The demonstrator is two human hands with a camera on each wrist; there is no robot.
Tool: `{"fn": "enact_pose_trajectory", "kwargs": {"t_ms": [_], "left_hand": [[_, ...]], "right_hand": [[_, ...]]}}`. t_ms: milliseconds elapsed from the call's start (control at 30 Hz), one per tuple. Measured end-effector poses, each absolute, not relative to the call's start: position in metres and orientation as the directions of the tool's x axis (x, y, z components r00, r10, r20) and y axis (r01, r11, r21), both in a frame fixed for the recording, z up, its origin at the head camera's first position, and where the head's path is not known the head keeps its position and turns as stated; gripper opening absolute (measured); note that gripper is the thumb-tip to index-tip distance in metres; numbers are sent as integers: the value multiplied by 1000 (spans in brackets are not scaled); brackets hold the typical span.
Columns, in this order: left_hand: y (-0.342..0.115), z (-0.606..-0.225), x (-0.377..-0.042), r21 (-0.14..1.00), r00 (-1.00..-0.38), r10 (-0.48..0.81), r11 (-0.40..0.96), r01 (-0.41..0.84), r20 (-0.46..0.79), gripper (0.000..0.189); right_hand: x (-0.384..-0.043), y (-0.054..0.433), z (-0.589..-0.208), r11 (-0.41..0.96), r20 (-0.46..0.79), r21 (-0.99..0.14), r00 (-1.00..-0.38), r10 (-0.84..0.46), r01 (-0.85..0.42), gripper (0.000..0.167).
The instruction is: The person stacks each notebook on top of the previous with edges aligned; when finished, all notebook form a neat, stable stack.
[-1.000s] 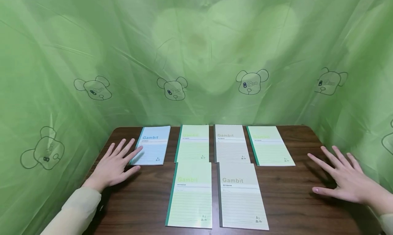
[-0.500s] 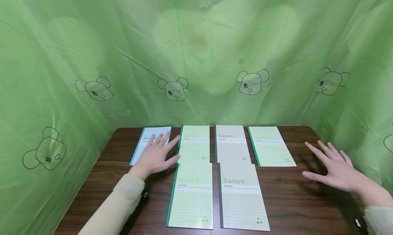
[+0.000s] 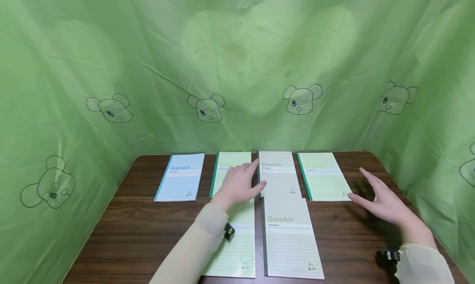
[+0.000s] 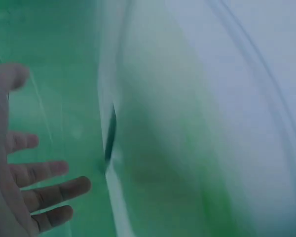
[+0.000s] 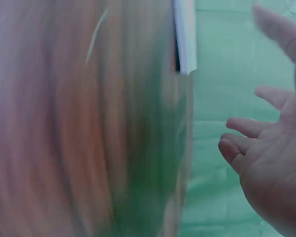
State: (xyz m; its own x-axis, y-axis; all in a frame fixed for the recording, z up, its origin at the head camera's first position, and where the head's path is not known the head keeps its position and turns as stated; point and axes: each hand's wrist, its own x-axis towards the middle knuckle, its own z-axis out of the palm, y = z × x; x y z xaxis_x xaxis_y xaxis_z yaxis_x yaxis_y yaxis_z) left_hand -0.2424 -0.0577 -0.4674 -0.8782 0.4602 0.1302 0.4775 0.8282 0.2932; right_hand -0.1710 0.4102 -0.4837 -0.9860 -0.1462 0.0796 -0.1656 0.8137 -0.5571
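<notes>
In the head view my left hand (image 3: 238, 184) is over the back-row green notebook (image 3: 222, 177), its fingertips near the left edge of a grey notebook (image 3: 280, 181). The left wrist view shows that hand's fingers (image 4: 44, 173) spread with nothing between them. My right hand (image 3: 382, 201) hovers at the right, thumb close to the lower corner of another green notebook (image 3: 323, 179); its palm holds nothing. In front, a green notebook (image 3: 241, 255) is partly covered by my left sleeve, beside a second grey notebook (image 3: 291, 247).
A blue notebook (image 3: 179, 179) lies at the back left of the dark wooden table (image 3: 122, 226). Green curtain (image 3: 245, 69) with bear drawings surrounds the table's back and sides. A black wrist camera (image 3: 387, 257) sits on the right sleeve.
My left hand has swept rightward from the blue notebook across to the middle of the back row. The right hand has come inward, leftward. The notebooks keep their places.
</notes>
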Motion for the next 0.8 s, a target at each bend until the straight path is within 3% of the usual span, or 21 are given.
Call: {"fn": "enact_pose_trajectory", "kwargs": {"t_ms": [233,400,533,800], "left_hand": [[6,-477,-240,618,-933,350,717,323,82,90],[46,-483,-236,695,-948,314,673,255,44,87],[68,-486,-232,749,-956,294,628,209,21,82],[98,-489,-228,827,-961,276,541,152,-4,71]], "right_hand": [[-173,408,-484,717,64,-695,-998,-27,-64,90],[-174,409,-497,588,107,-808,-989,99,-28,76],[-179,405,-511,496,125,-867,-985,120,-49,67],[-186,399,-516,536,82,-844,-990,119,-6,62]]}}
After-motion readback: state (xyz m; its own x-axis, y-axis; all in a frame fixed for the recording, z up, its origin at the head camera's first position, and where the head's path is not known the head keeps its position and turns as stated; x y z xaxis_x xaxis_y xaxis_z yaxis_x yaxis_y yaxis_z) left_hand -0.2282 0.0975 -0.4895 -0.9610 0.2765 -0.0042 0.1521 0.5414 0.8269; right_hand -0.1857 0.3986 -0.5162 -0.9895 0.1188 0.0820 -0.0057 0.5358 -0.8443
